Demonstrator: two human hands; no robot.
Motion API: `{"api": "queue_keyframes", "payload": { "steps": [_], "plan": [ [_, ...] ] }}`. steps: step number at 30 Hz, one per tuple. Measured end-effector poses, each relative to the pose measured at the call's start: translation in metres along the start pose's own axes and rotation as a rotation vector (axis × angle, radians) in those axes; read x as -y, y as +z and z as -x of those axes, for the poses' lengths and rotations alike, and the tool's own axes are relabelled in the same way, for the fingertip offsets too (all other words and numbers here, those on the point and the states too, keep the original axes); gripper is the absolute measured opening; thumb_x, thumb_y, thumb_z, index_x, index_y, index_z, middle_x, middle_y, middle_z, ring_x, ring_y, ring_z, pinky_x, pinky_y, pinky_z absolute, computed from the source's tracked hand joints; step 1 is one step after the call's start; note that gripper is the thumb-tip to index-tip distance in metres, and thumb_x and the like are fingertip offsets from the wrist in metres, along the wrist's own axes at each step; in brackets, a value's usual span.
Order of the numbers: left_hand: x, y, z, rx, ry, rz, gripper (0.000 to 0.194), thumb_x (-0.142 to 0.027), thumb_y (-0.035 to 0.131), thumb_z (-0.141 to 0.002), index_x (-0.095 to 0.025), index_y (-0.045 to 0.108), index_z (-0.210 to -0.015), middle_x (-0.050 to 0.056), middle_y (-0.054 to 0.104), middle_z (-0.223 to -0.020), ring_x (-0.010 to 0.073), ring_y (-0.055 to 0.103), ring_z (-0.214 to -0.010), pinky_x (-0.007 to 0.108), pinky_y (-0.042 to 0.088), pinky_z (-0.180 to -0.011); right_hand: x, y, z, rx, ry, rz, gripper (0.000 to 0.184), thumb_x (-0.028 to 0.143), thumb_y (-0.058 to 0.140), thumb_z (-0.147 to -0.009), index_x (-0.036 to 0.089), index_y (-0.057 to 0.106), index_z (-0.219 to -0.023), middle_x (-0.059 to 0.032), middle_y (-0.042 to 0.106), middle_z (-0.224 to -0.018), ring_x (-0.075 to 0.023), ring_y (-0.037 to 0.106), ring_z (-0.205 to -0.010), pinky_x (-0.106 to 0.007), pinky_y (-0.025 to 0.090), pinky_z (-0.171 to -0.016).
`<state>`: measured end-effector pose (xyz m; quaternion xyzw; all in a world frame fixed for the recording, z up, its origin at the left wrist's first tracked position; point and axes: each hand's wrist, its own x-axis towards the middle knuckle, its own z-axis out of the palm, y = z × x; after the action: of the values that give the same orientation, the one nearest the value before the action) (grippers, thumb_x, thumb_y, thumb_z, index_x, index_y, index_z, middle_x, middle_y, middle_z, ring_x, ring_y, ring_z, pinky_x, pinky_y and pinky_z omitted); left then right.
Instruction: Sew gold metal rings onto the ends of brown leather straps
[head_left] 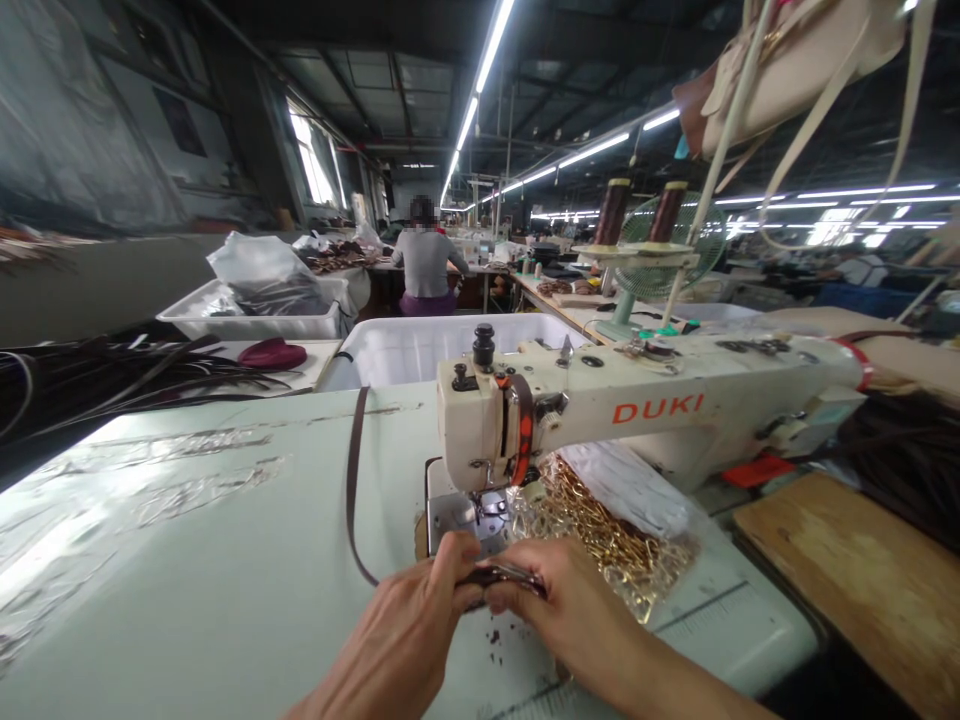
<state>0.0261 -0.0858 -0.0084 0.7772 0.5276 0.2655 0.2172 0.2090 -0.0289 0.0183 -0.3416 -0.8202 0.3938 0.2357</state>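
In the head view, my left hand [420, 625] and my right hand [570, 605] meet just in front of the sewing machine [592, 395]. Both are closed, pinching a dark brown strap [353, 480] between thumbs and fingers. Part of the strap in my hands looks folded, with a shiny edge; whether metal is in it I cannot tell. One length of it runs from behind my left hand up across the pale green table [225, 560]. The machine's needle and presser foot [484, 508] stand just beyond my fingers.
A plastic bag of gold metal hardware [600, 520] lies under the machine arm. White bins [390, 345] stand behind the table. Dark straps [67, 390] pile up at left, and a wooden board [855, 580] lies at right. A person [425, 265] sits farther back.
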Motion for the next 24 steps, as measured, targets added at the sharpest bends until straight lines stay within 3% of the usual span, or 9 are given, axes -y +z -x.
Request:
{"api": "queue_keyframes", "payload": {
  "steps": [5,9,12,14,19,24],
  "plan": [
    [0.01,0.005,0.001,-0.082,0.081,-0.008,0.02,-0.014,0.027,-0.095,-0.023,0.033,-0.111,0.005,0.064,-0.096,0.0143,0.063,-0.078,0.021,0.046,-0.064,-0.007,0.004,0.0,-0.005,-0.076,0.094,0.022,0.032,0.055,-0.093,0.02,0.071,-0.082,0.0004,0.07,-0.079,-0.0159,0.062,-0.075,-0.025,0.04,-0.071],
    [0.01,0.005,0.001,-0.073,0.157,-0.069,0.016,-0.016,0.029,-0.097,-0.021,0.041,-0.106,0.005,0.064,-0.088,0.0166,0.063,-0.078,0.023,0.046,-0.066,-0.015,0.008,0.006,-0.052,-0.108,0.116,0.019,0.032,0.055,-0.093,0.02,0.07,-0.096,-0.0015,0.07,-0.087,-0.0167,0.062,-0.08,-0.025,0.041,-0.074],
    [0.006,0.002,0.0,-0.068,0.209,-0.07,0.018,-0.019,0.03,-0.098,-0.022,0.046,-0.106,0.004,0.064,-0.091,0.0156,0.062,-0.081,0.023,0.046,-0.071,-0.016,0.008,0.01,-0.071,-0.152,0.096,0.015,0.029,0.056,-0.091,0.019,0.068,-0.093,-0.0014,0.068,-0.086,-0.0159,0.061,-0.078,-0.024,0.041,-0.071],
    [0.003,-0.001,-0.001,-0.062,0.134,0.012,0.021,-0.022,0.031,-0.099,-0.023,0.047,-0.111,0.001,0.065,-0.088,0.0126,0.062,-0.075,0.019,0.044,-0.067,-0.015,0.008,0.011,-0.119,-0.154,0.069,0.014,0.028,0.058,-0.09,0.019,0.067,-0.087,-0.0005,0.066,-0.08,-0.0148,0.06,-0.073,-0.024,0.041,-0.068],
    [-0.005,-0.009,-0.005,0.034,-0.245,0.195,0.028,-0.04,0.036,-0.097,-0.023,0.058,-0.101,-0.009,0.048,-0.047,0.0107,0.051,-0.046,0.018,0.038,-0.053,-0.011,0.012,0.01,-0.258,-0.118,-0.01,0.015,0.029,0.061,-0.086,0.018,0.068,-0.079,0.0002,0.063,-0.07,-0.0134,0.058,-0.064,-0.023,0.039,-0.061],
    [-0.01,-0.014,-0.006,0.023,-0.25,0.177,0.028,-0.04,0.036,-0.096,-0.023,0.058,-0.095,-0.009,0.044,-0.049,0.0103,0.044,-0.045,0.019,0.035,-0.051,-0.011,0.018,0.012,-0.284,-0.084,-0.106,0.02,0.033,0.063,-0.084,0.017,0.068,-0.074,0.0007,0.062,-0.065,-0.0121,0.055,-0.06,-0.022,0.038,-0.058]
  ]
}}
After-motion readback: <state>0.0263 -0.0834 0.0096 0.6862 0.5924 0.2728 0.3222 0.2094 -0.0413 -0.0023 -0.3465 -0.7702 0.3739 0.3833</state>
